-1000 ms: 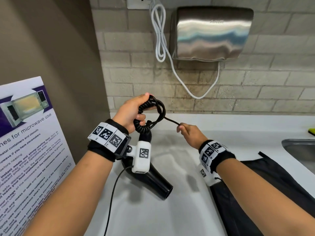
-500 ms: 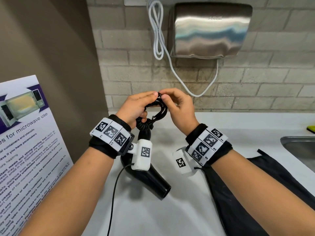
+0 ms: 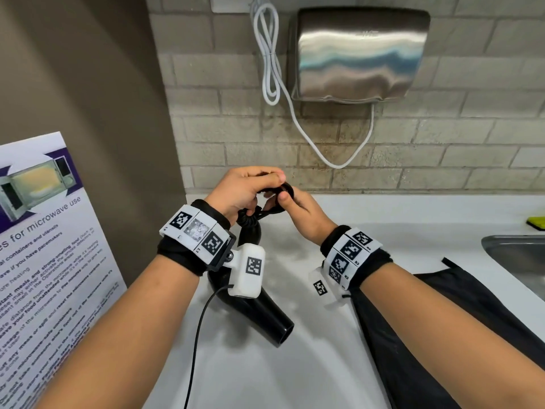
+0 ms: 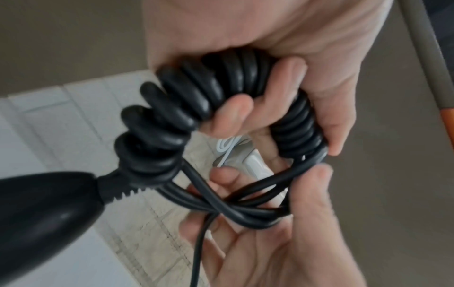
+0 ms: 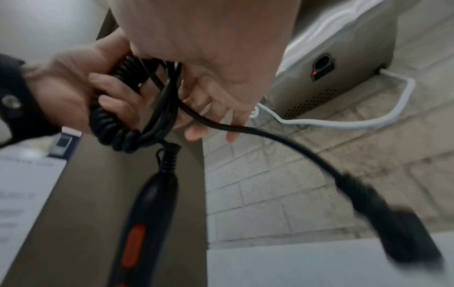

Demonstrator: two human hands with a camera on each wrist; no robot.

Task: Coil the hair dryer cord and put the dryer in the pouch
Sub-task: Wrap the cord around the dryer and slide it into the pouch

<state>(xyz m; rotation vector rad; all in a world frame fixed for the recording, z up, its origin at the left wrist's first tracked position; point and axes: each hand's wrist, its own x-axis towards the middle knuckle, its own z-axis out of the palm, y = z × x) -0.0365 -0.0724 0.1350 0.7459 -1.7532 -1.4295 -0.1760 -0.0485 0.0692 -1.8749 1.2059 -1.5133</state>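
Both hands on cord bundle above dryer, over white counter.

Left hand (image 3: 241,190) fingers curled round spiral cord (image 4: 196,97); right hand (image 3: 298,208) pinches straight loops beside it. Hair dryer (image 3: 259,314) hangs below cord, nozzle near counter (image 3: 295,373). Black pouch (image 3: 436,335) right of dryer; brick wall and steel hand dryer (image 3: 359,54) behind. Only right wrist view shows dangling plug (image 5: 403,233).

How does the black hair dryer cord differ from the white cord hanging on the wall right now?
The hair dryer cord is black, partly spiral-wound, and gripped by the left hand, with the right hand pinching its straight loops. The white cord is smooth throughout, untouched, and hangs folded against the brick wall, sagging in a curve to the steel hand dryer. Both are gathered into loops.
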